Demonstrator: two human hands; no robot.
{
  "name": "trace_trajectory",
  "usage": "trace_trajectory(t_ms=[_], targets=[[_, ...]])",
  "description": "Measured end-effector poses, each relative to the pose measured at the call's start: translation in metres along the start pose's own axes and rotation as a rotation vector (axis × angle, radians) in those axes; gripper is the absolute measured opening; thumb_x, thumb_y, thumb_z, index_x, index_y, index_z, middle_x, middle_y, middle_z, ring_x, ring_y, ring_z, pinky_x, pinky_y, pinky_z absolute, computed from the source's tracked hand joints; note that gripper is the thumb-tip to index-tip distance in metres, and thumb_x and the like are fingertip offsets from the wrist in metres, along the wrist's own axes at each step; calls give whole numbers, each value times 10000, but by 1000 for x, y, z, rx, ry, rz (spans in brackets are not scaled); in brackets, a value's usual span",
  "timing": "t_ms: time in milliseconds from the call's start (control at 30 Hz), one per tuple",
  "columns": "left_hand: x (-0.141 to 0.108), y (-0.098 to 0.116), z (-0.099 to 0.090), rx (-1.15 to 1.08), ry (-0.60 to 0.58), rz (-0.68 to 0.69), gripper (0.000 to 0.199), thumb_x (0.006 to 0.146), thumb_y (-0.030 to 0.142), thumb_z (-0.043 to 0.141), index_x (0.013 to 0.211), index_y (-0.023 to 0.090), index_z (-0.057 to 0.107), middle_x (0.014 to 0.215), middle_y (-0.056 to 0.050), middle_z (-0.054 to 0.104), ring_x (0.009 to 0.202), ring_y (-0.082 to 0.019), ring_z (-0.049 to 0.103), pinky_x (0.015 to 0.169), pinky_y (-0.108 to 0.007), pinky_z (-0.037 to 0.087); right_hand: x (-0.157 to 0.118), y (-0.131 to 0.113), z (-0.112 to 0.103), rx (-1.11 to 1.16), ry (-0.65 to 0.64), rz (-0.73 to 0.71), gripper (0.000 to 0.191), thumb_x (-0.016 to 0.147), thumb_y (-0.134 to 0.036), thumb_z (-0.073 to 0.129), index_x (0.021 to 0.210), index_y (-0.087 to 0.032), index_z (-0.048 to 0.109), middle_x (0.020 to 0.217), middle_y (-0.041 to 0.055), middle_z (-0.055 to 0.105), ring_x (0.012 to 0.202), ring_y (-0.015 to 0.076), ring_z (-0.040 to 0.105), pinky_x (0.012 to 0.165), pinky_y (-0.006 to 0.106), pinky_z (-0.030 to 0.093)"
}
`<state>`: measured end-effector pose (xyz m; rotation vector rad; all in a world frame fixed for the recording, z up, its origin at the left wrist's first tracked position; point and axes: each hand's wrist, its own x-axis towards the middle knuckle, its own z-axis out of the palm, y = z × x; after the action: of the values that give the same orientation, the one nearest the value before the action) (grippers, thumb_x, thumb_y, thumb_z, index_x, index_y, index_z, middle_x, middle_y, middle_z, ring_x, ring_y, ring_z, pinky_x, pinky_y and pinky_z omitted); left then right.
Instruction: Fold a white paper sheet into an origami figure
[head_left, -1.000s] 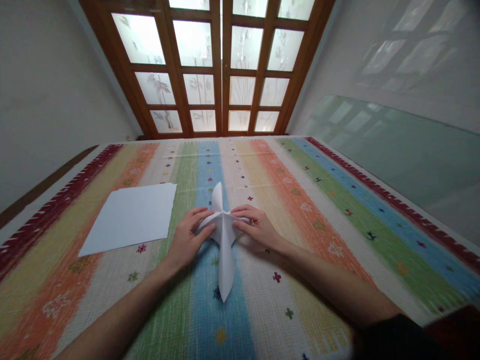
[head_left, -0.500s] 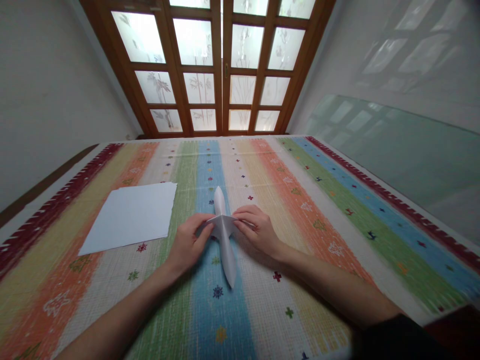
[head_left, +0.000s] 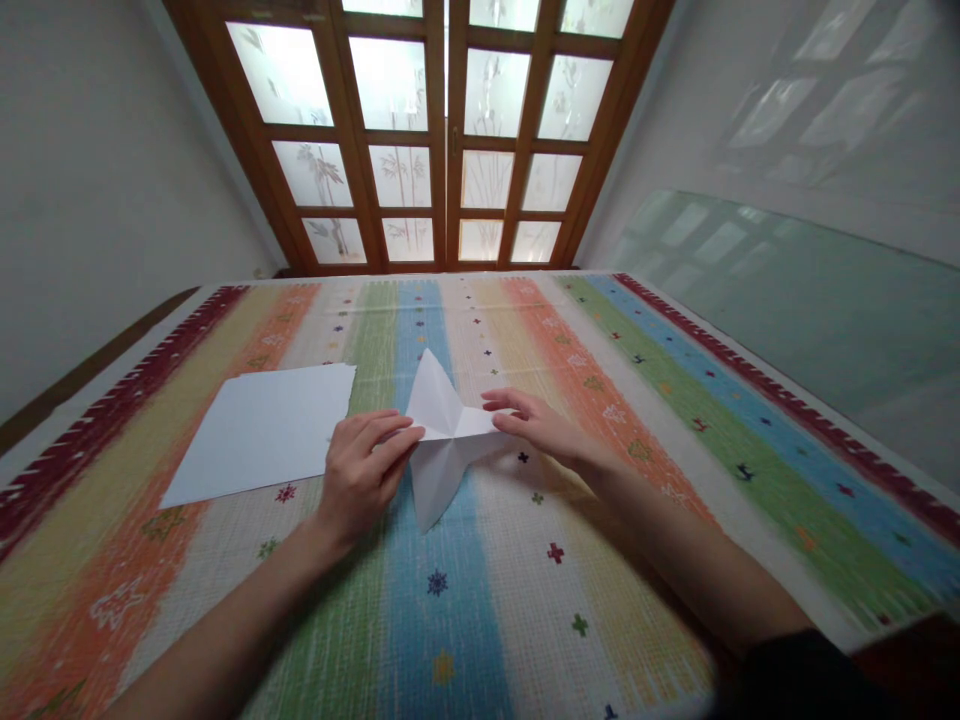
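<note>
Fingers of both my left hand and right hand pinch the folded white paper shape between them at mid-frame.

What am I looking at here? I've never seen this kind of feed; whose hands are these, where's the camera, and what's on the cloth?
The camera sits on a person's head, looking forward and down, so both bare hands are that person's own. The left hand and the right hand hold a partly folded white paper between their fingers. It rests on a striped, many-coloured tablecloth. A flat white sheet lies to the left. Beyond the table stands a wooden door with frosted glass panes.
</note>
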<state>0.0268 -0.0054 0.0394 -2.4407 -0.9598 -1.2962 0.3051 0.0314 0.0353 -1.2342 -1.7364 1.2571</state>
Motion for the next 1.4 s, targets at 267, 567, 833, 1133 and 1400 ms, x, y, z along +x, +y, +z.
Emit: trace_trajectory(t_ms=[267,567,833,1133,1400], targets=[[-6,-7,9,-45,116,-290,357,837,293,707,1188,278,641,1299,-89,602,1259,-284,514,1056,-490,389,-1,-3,8,426,-32,76,683,624,-233,793,1242,-249,500,928,19,682,757,163,644,636,270,500],[-13,-21,31,-1006,192,-1375,788,777,385,728,1438,241,323,1475,-208,413,1273,-300,536,1032,-431,463,2,2,7,484,-7,-94,481,676,-344,752,1098,-218,557,1031,57,681,910,195,663,829,349,535],[0,-7,21,-1447,79,-1342,559,627,291,840,1109,164,589,1058,-121,723,990,-280,696,851,-370,589,5,7,10,587,-68,-14,546,592,-306,785,1088,-232,569,1043,51,707,897,202,684,789,342,558],[-5,-15,25,-1185,172,-1383,595,537,178,844,1070,135,582,746,-52,750,624,-220,718,621,-320,600,8,14,14,538,103,-6,501,606,-271,773,1061,-223,566,999,57,717,855,211,690,759,366,564],[-4,-15,24,-1042,208,-1394,575,479,212,860,978,150,579,674,-32,740,524,-200,684,512,-291,569,9,16,13,508,233,12,509,605,-230,765,1074,-209,568,871,18,697,740,170,664,711,336,547]])
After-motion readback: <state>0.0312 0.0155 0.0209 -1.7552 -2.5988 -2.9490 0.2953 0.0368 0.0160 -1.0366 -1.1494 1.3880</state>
